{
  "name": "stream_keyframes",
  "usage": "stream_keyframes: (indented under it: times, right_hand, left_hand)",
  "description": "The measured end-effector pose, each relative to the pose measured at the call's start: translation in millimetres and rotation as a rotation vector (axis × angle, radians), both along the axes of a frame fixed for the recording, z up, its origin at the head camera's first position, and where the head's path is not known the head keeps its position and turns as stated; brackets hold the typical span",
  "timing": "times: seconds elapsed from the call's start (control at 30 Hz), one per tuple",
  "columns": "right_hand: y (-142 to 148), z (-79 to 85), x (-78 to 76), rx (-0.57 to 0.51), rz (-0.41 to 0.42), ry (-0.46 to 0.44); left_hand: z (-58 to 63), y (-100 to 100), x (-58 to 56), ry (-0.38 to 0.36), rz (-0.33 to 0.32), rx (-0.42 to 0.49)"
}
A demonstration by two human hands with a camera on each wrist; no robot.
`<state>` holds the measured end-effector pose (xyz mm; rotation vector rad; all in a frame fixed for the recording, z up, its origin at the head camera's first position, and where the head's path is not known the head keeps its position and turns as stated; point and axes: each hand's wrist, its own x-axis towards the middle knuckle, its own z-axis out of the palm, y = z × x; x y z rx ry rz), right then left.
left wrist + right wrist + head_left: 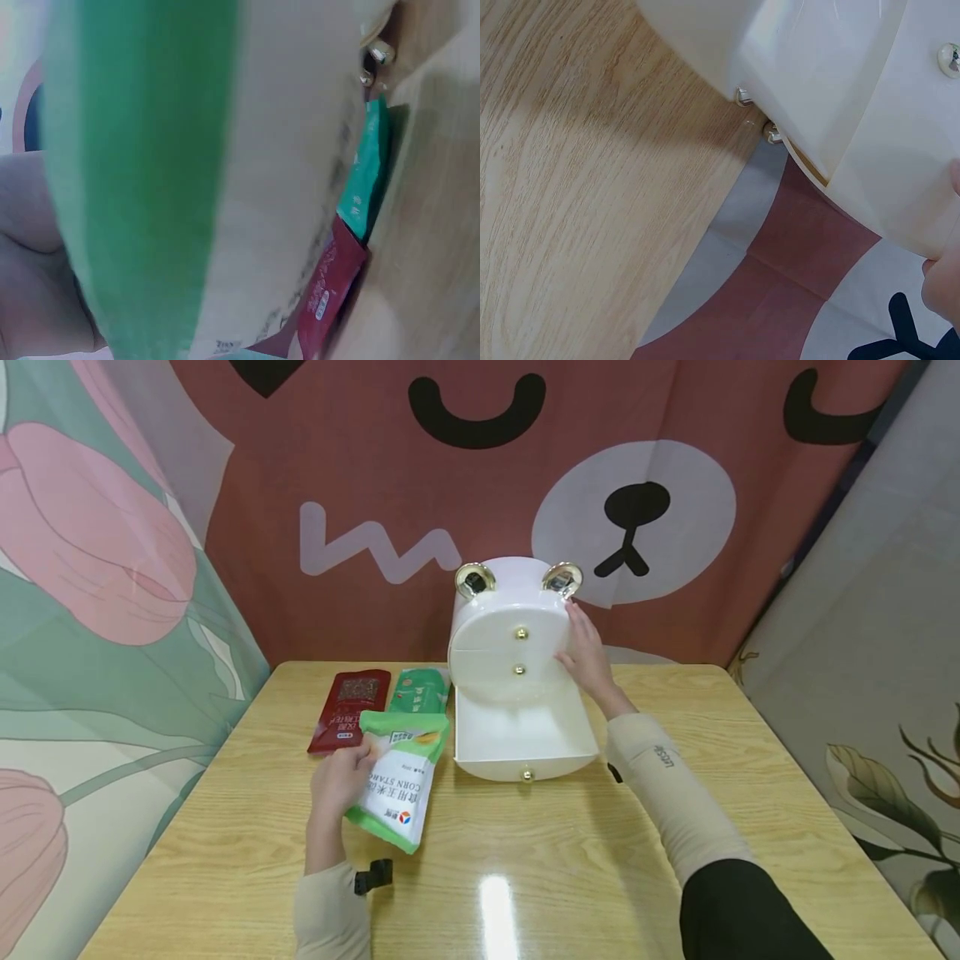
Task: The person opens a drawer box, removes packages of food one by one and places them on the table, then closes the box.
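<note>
In the head view my left hand (341,785) pinches a green and white bag of corn starch (397,781) by its side, thumb on its face, above the table front. The same bag (225,180) fills most of the left wrist view. My right hand (588,656) rests against the right side of a white drawer box (487,635) with gold-rimmed eyes on top, fingers straight along its side and thumb toward its front. Its bottom drawer (525,722) is pulled out toward me; two gold knobs show on the front above.
Left of the box a red pouch (348,710) and a green pouch (420,689) lie side by side on the wooden table (600,877). Behind the table hangs a curtain (360,610) with a bear print. Patterned cloths (892,635) hang at both sides.
</note>
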<state>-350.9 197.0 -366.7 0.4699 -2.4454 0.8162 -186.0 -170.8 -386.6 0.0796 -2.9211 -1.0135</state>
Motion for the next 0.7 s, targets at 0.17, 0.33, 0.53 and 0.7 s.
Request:
stream_keyframes:
  times: [0.17,0.33,0.53,0.7]
  right_hand:
    - [0,0.5,0.4,0.003,-0.006,-0.013]
    - [0,1.8,0.8,0.003,-0.012,-0.018]
    - [1,0.6,1.2,0.0,-0.014,-0.03]
    - [0,0.6,1.4,-0.001,-0.025,-0.036]
  left_hand:
    - [-9.2,-1,2.9,-0.025,0.006,-0.015]
    - [-16.5,-1,3.9,-0.046,0.012,-0.04]
    - [-28.6,3,3.3,-0.064,-0.02,-0.096]
    - [-34.8,5,3.7,-0.053,-0.037,-0.141]
